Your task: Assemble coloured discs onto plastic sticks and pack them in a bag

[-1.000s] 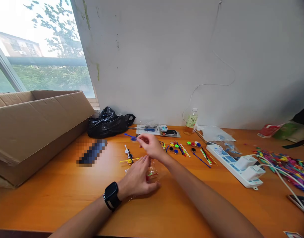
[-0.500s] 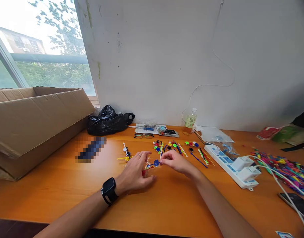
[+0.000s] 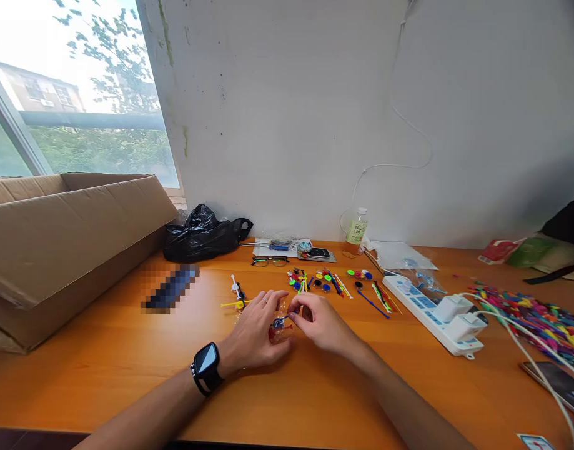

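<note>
My left hand (image 3: 256, 331), with a black smartwatch (image 3: 205, 367) on the wrist, rests on the orange table (image 3: 127, 375) and pins down a small clear plastic bag (image 3: 280, 325) with coloured pieces inside. My right hand (image 3: 317, 322) is closed beside it, its fingertips pinched at the bag's mouth on a small blue piece (image 3: 278, 323). Beyond both hands lie several small coloured discs and thin sticks (image 3: 333, 281). A yellow stick piece (image 3: 237, 304) lies just left of my left hand.
A large open cardboard box (image 3: 66, 244) fills the left. A black plastic bag (image 3: 202, 234), glasses (image 3: 268, 261), a phone (image 3: 318, 253) and a bottle (image 3: 355, 232) stand by the wall. A white power strip (image 3: 431, 312) with plugs, a heap of coloured sticks (image 3: 539, 319) and another phone (image 3: 561, 384) lie on the right.
My right hand came back from the far left of the table with a blue piece and brought it down to the bag under my left hand.
</note>
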A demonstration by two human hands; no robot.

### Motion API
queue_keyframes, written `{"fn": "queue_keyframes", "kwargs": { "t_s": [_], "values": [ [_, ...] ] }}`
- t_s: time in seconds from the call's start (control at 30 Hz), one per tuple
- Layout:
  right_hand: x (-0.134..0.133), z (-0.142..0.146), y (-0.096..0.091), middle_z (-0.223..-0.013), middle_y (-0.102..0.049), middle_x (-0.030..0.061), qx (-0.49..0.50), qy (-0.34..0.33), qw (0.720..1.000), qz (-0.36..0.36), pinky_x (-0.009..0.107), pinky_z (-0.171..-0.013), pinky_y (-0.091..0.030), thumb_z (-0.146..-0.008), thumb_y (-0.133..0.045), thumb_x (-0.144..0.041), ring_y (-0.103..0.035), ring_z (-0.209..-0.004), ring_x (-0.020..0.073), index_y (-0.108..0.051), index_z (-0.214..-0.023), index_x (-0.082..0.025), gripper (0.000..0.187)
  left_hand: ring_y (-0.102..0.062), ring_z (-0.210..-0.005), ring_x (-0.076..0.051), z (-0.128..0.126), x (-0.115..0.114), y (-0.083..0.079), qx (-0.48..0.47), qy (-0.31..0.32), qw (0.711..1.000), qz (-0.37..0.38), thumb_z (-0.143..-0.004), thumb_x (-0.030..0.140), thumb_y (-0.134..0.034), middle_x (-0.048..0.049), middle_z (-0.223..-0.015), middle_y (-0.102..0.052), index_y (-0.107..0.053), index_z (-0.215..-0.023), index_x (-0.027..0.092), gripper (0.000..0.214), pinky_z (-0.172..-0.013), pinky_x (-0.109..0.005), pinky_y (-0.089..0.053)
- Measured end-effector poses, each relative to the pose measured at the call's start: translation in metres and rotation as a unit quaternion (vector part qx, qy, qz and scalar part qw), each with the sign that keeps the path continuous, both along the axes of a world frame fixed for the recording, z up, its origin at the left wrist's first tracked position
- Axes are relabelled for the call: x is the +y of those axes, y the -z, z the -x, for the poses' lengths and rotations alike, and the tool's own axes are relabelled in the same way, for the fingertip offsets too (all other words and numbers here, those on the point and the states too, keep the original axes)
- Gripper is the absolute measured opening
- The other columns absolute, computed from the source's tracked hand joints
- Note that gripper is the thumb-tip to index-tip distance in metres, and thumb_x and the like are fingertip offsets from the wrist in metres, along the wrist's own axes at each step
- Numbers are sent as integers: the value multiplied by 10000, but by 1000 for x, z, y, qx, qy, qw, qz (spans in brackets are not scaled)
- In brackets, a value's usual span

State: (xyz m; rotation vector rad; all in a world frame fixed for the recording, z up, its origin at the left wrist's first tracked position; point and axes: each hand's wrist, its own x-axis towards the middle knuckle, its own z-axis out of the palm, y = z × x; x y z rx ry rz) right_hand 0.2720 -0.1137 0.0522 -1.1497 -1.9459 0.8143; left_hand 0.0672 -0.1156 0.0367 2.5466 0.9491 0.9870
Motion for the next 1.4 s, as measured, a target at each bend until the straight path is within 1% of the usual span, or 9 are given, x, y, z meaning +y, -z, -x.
{"fn": "queue_keyframes", "kwargs": {
  "t_s": [0.27,0.43,0.57,0.7,0.8,0.97,1.1,1.23,1.4],
  "values": [
    [8,12,17,-753,-742,48,164,-2,981,102,285,-652,-515,-730,-825,-363,-648,-683,179,-772,-832,-145,246,-604,-1085,-311,-1,-3,-2,-14,7,1000,-1,-790,257,-688,-106,-1218,-637,-489,-1332,255,577,-981,-460,-480],
    [-3,20,18,-792,-770,32,99,3,995,14,267,-698,-503,-782,-739,-224,-673,-745,184,-772,-798,-172,64,-603,-1087,-313,-1,-2,-1,-2,2,1000,0,-765,206,-658,-113,-1224,-634,-502,-1318,243,576,-961,-454,-482],
    [-9,10,-1,-888,-780,26,3,11,998,-62,256,-622,-424,-879,-680,-265,-587,-670,147,-800,-917,-202,141,-621,-1075,-297,0,-2,-1,-7,6,1000,25,-781,209,-648,-104,-1206,-645,-506,-1300,235,539,-929,-421,-492],
    [3,-6,-17,-799,-723,24,13,90,991,-98,261,-553,-356,-914,-652,-310,-482,-591,130,-753,-883,-186,163,-638,-1012,-301,0,-2,1,22,-1,999,44,-790,315,-703,-98,-1129,-660,-535,-1286,232,530,-864,-404,-500],
    [21,-7,-17,-783,-706,17,13,82,993,-86,255,-565,-366,-934,-637,-322,-490,-598,127,-740,-879,-180,184,-644,-993,-306,0,-2,2,37,1,998,46,-776,383,-743,-100,-1117,-664,-542,-1293,229,576,-842,-402,-502],
    [61,23,-14,-953,-756,64,-136,-11,989,-59,246,-657,-422,-885,-669,-206,-601,-746,148,-796,-918,-158,140,-655,-995,-327,0,1,2,44,9,998,53,-749,468,-799,-111,-1121,-678,-568,-1230,214,591,-839,-421,-523],
    [89,65,-15,-847,-776,38,-231,-63,971,5,228,-628,-414,-843,-731,-306,-659,-752,162,-805,-850,-185,142,-656,-1081,-354,1,2,3,34,42,996,67,-758,469,-800,-108,-1188,-685,-568,-1279,228,619,-881,-449,-544],
    [103,105,-14,-806,-776,59,-335,-28,940,48,232,-552,-381,-816,-762,-453,-680,-716,179,-794,-833,-180,275,-653,-1107,-366,2,1,5,28,60,995,70,-775,439,-789,-92,-1189,-689,-575,-1287,245,588,-900,-474,-548],
    [109,128,-8,-861,-783,108,-359,-4,931,71,241,-525,-389,-750,-818,-359,-703,-732,212,-782,-905,-158,256,-640,-1103,-376,2,-1,7,21,53,997,55,-780,431,-780,-106,-1214,-671,-575,-1267,237,563,-884,-479,-543]
  ]
}}
